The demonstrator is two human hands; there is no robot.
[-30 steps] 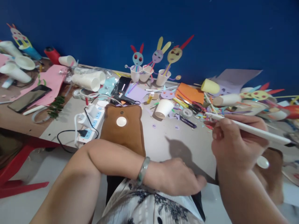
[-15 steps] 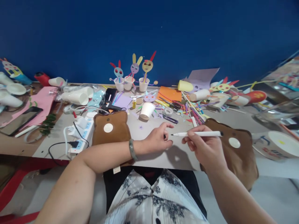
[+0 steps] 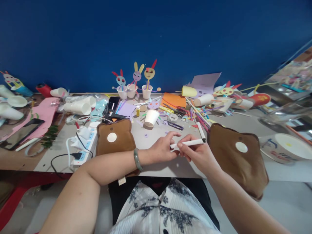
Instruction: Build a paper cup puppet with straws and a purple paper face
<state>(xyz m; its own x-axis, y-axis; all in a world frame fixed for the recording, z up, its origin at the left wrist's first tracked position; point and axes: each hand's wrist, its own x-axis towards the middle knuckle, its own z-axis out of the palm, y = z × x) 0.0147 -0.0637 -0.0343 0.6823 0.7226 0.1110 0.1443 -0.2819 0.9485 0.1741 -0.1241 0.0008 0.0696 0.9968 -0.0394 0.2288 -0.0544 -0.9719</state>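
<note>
My right hand (image 3: 196, 151) pinches a white marker (image 3: 192, 142) with a dark rear end, held almost level. Its front end reaches the fingers of my left hand (image 3: 164, 148), which are curled around what looks like the marker's cap, mostly hidden. A jade-coloured bangle (image 3: 137, 159) is on my left wrist. Beyond my left hand lie two small purple paper pieces; the left piece (image 3: 145, 135) reads "Hi", and the other is partly covered by my fingers. A second white marker (image 3: 200, 131) lies just past my right hand.
A white paper cup (image 3: 151, 118), a utility knife (image 3: 175, 125), tape (image 3: 172, 118) and scissors (image 3: 179, 112) lie ahead. Brown plush pouches (image 3: 237, 162) flank my hands. A power strip (image 3: 85, 146) with cords is left. Paper-faced cup figures (image 3: 147, 92) stand at the back.
My right hand has moved left with the marker, bringing its tip from a gap away into my left fingers. The second purple piece now shows beyond my left hand.
</note>
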